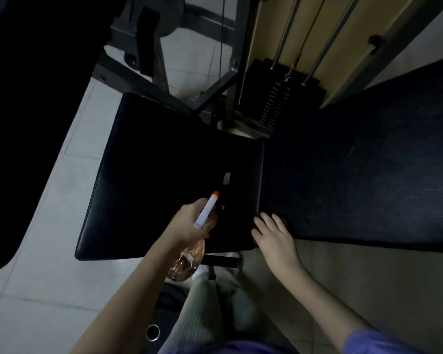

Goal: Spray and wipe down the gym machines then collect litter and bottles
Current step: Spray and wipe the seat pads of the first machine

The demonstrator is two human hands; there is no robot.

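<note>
Black padded vinyl seat (151, 175) is at the spray step. Left hand (189, 223) grips a clear pinkish spray bottle with a white, orange-tipped nozzle (188, 259) over the seat's near edge. Right hand (274, 236) lies flat with straight fingers on the seat's right edge; can't tell if there's a cloth under it. Next move is probably squeeze, then wipe.

Dim room, pale tiled floor (49, 200), tan wall (269, 34) behind.

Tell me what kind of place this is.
Most likely a gym: a weight stack on steel guide rods stands behind a black padded seat and a long bench pad.
</note>
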